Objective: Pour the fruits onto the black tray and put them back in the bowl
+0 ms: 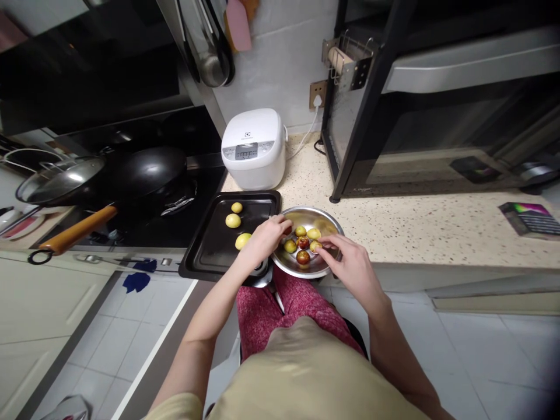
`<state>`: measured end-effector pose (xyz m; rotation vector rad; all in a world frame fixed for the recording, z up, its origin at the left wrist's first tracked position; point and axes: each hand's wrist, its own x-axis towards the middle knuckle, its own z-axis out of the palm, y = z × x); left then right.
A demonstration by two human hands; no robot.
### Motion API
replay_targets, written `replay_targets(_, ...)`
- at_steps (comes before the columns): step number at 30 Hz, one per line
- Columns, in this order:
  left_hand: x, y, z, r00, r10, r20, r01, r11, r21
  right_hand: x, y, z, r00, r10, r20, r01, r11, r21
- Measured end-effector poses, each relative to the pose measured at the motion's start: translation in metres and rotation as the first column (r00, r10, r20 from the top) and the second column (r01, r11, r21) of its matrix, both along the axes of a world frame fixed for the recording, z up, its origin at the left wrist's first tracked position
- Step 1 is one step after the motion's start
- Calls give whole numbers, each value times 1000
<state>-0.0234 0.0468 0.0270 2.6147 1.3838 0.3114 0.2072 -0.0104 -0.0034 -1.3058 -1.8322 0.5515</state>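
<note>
A shiny steel bowl (326, 217) stands at the counter's front edge with several small round fruits in it. Some are yellow-green, like the one at the back (300, 231); others are red-brown, like the front fruit (303, 257). They resemble jujubes, though I cannot be sure. My left hand (270, 234) reaches over the bowl's left rim, its fingers closed on a red-brown fruit (287, 230), partly hidden. At the right side, my right hand (350, 259) pinches a yellowish fruit (315, 245) between thumb and fingers.
Left of the bowl, a black baking tray (210, 239) carries yellow round pieces (233, 220). Behind it stands a white rice cooker (254, 149). A black wok (149, 169) and a lidded pan (65, 178) sit on the hob. An oven (437, 134) occupies the back right.
</note>
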Motion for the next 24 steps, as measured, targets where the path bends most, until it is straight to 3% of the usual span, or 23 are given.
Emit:
replay_targets(4,7,3,-6,996,-27,-83,27,1000,-5,2,-1,-2,1000,-1,4,1,1000,-3)
replay_targets(12,12,0,-10,995,-13,-100,13,1000,-1,2,1,-5,1000,13,21,-13,1000,9)
replay_targets(18,4,-4,-7,993,-8,-119,17,997,80,2,3,-8,1000,-2,21,1,1000,23)
replay_targets(21,-10,-1,6,996,72,-56,-63,987,150,1,3,-7,1000,2,28,-3,1000,29)
replay_targets(24,-33,11,17,974,227,24,-228,958,173,0,2,-6,999,17,27,-18,999,34)
